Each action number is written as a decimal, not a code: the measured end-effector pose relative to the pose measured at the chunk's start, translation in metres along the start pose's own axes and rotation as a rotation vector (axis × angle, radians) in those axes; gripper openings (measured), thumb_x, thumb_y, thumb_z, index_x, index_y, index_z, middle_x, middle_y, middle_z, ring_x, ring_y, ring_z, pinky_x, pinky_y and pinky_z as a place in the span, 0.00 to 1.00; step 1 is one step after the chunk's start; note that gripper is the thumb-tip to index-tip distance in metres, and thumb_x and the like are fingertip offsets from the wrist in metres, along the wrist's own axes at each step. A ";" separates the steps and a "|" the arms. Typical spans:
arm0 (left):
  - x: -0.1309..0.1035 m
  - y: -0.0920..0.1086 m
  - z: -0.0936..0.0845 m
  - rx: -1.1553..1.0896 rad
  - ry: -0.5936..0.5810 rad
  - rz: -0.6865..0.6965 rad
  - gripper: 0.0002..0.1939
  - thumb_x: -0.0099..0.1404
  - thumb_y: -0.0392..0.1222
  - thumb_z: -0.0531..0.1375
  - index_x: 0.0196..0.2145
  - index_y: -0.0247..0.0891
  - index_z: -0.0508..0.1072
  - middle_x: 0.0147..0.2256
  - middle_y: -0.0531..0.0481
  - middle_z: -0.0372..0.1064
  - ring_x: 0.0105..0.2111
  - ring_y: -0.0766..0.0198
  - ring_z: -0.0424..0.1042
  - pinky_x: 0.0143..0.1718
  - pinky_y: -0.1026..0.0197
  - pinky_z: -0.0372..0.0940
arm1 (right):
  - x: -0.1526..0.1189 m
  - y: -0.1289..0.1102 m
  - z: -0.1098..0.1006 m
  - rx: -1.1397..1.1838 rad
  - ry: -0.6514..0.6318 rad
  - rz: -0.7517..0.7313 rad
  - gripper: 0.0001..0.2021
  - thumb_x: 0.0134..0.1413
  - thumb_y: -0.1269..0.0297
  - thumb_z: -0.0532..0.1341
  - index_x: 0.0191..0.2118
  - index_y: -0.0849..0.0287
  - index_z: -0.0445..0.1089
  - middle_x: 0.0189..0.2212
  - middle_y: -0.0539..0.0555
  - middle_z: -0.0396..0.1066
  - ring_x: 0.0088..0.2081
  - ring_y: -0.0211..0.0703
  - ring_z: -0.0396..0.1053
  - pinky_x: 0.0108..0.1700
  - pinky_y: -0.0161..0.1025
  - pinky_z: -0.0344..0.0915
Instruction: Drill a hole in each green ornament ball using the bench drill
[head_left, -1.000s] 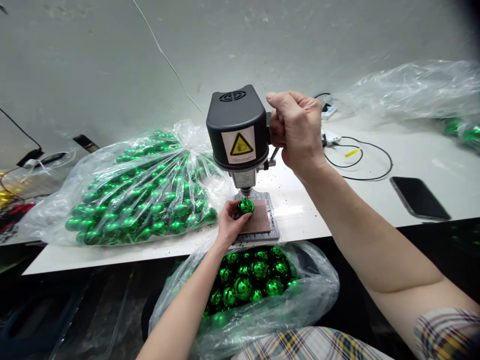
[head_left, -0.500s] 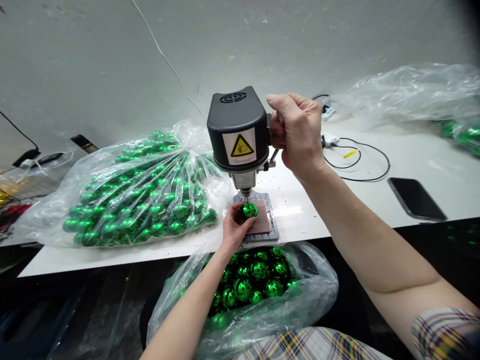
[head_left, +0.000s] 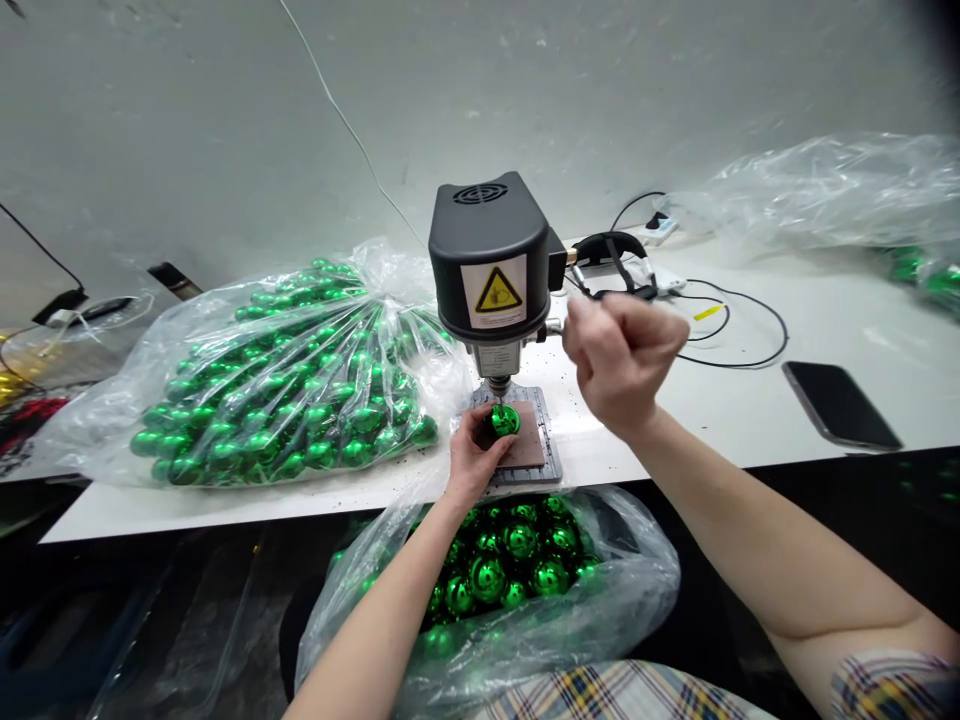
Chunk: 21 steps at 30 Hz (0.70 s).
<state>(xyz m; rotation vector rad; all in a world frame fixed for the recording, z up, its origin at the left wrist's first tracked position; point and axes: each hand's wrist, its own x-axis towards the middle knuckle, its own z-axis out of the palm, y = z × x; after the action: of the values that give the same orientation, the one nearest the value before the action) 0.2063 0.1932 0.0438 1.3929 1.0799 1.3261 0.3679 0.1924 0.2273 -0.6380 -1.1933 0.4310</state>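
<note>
Green ball (head_left: 506, 421): shiny, round, under head of drill press (head_left: 487, 235), over brn. pad (head_left: 530, 442). Drill press: upright, blk. housing w/ yellow warning label (head_left: 496, 292).

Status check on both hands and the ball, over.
Left hand gripping green ball under drill press. Right hand closed at the press's lever side. Nothing seen between chuck and ball.

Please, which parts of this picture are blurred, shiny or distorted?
Head view: the right hand is motion-blurred; the green balls show bright highlights; the white table has a pale glare patch near the drill press; the upper right corner is dark.
</note>
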 end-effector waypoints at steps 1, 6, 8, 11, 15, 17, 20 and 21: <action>0.000 0.000 0.000 -0.002 -0.001 0.000 0.26 0.53 0.40 0.72 0.49 0.41 0.71 0.53 0.43 0.71 0.56 0.53 0.70 0.62 0.48 0.60 | -0.008 0.004 -0.003 0.010 -0.021 -0.040 0.29 0.58 0.57 0.62 0.15 0.57 0.45 0.12 0.45 0.45 0.15 0.33 0.45 0.21 0.38 0.43; 0.000 -0.002 -0.001 -0.004 -0.021 0.018 0.25 0.55 0.40 0.72 0.49 0.40 0.70 0.54 0.42 0.70 0.56 0.53 0.69 0.62 0.48 0.60 | -0.026 0.022 -0.013 0.097 -0.136 -0.300 0.24 0.56 0.72 0.60 0.17 0.58 0.44 0.13 0.44 0.44 0.15 0.32 0.44 0.21 0.38 0.40; 0.000 -0.003 -0.002 -0.005 -0.016 0.019 0.26 0.54 0.40 0.72 0.49 0.39 0.69 0.54 0.41 0.70 0.56 0.52 0.70 0.62 0.47 0.61 | -0.027 0.026 -0.014 0.131 -0.213 -0.448 0.23 0.52 0.78 0.59 0.17 0.58 0.44 0.12 0.43 0.42 0.14 0.30 0.42 0.20 0.37 0.40; 0.002 -0.004 -0.002 -0.003 -0.004 0.008 0.26 0.53 0.40 0.72 0.48 0.38 0.69 0.53 0.40 0.71 0.54 0.52 0.71 0.60 0.45 0.63 | -0.021 0.024 -0.010 0.144 -0.214 -0.507 0.23 0.52 0.81 0.58 0.17 0.58 0.44 0.11 0.43 0.43 0.13 0.28 0.42 0.19 0.36 0.39; 0.005 0.000 0.004 0.001 0.016 -0.007 0.26 0.51 0.41 0.72 0.45 0.38 0.68 0.51 0.40 0.72 0.51 0.53 0.73 0.56 0.48 0.66 | 0.009 0.011 0.006 0.171 0.023 -0.239 0.25 0.57 0.73 0.62 0.16 0.58 0.49 0.11 0.43 0.48 0.13 0.28 0.48 0.15 0.33 0.43; 0.002 0.011 0.005 0.080 0.067 -0.011 0.24 0.51 0.42 0.72 0.43 0.38 0.68 0.49 0.41 0.72 0.47 0.56 0.74 0.52 0.51 0.68 | 0.031 0.006 0.013 0.175 0.069 -0.047 0.25 0.57 0.69 0.64 0.16 0.57 0.50 0.11 0.43 0.50 0.13 0.28 0.48 0.13 0.33 0.43; -0.016 0.044 -0.006 0.428 0.113 -0.033 0.21 0.52 0.44 0.70 0.40 0.38 0.68 0.40 0.46 0.73 0.39 0.58 0.73 0.42 0.55 0.67 | 0.058 0.007 0.018 0.217 0.011 0.169 0.23 0.57 0.65 0.64 0.17 0.56 0.52 0.12 0.43 0.51 0.12 0.27 0.46 0.12 0.32 0.40; -0.025 0.058 -0.013 0.561 0.038 -0.053 0.20 0.51 0.45 0.71 0.39 0.38 0.69 0.37 0.47 0.72 0.36 0.58 0.71 0.39 0.56 0.66 | 0.063 0.008 0.019 0.230 -0.017 0.205 0.22 0.57 0.64 0.64 0.18 0.56 0.53 0.12 0.43 0.51 0.12 0.27 0.46 0.12 0.32 0.40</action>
<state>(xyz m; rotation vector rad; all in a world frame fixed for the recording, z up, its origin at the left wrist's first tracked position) 0.1924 0.1573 0.0959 1.7255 1.5831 1.0527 0.3708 0.2418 0.2717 -0.5589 -1.0787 0.7365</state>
